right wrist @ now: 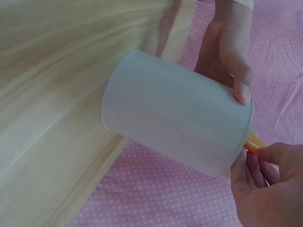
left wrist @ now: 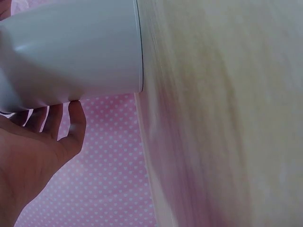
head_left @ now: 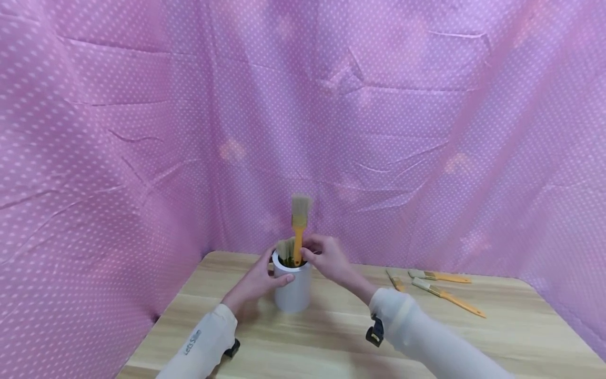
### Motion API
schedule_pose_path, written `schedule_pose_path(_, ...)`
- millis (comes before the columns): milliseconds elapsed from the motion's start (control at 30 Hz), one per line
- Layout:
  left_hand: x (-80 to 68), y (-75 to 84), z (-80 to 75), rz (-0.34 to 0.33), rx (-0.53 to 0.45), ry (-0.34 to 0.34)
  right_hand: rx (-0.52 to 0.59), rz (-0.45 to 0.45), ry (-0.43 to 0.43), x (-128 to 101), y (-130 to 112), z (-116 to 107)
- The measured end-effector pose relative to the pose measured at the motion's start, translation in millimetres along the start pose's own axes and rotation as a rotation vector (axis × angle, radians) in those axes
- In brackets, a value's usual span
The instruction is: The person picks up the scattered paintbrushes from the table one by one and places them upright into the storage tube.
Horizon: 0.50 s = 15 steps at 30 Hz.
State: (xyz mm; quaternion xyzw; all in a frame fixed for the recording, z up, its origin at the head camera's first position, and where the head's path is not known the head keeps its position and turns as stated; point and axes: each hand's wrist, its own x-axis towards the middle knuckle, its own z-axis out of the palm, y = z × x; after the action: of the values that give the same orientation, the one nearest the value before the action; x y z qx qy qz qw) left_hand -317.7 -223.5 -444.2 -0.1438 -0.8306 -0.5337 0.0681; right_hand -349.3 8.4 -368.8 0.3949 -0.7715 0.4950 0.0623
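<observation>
Left hand (head_left: 255, 284) wraps the side of the white cup (head_left: 293, 289), thumb across the front wall near the rim, fingers curled round the back — a steady holding grip, and the left wrist view shows the same palm and fingers (left wrist: 71, 127) lying against the cup's (left wrist: 71, 52) smooth wall. The cup stands upright on the wooden table (head_left: 331, 337), near the back edge, about the middle of it. Right hand (head_left: 326, 258) sits just over the rim, fingertips pinching the orange handle of a paintbrush (head_left: 298, 231) that stands handle-down in the cup with its pale bristles up top. From the right wrist camera you see that pinch close up — fingers (right wrist: 255, 165) pressed together on the orange stub right at the cup's (right wrist: 175, 113) mouth, with the other hand's thumb on the wall beside it. A second brush (head_left: 284, 248) pokes its bristles out of the cup on the left side of the held one. Off to the right, well apart from the cup, three more brushes (head_left: 447, 297) lie flat on the table. Pink dotted cloth (head_left: 142, 131) hangs all round behind.
</observation>
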Motion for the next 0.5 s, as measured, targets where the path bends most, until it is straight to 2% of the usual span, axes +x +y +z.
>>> schedule_pose_path(167,0.5,0.7,-0.7,0.006,-0.012,-0.002,-0.028,-0.023,0.035,-4.4,3.4,1.5)
schedule_pose_path(300,0.9,-1.0,-0.9,0.01,-0.009,0.006,-0.098,-0.047,0.097,-5.9,4.6,2.2)
schedule_pose_path(500,1.8,-1.5,-0.1,-0.011,-0.018,-0.002,-0.153,-0.02,0.153,-9.0,7.4,3.0)
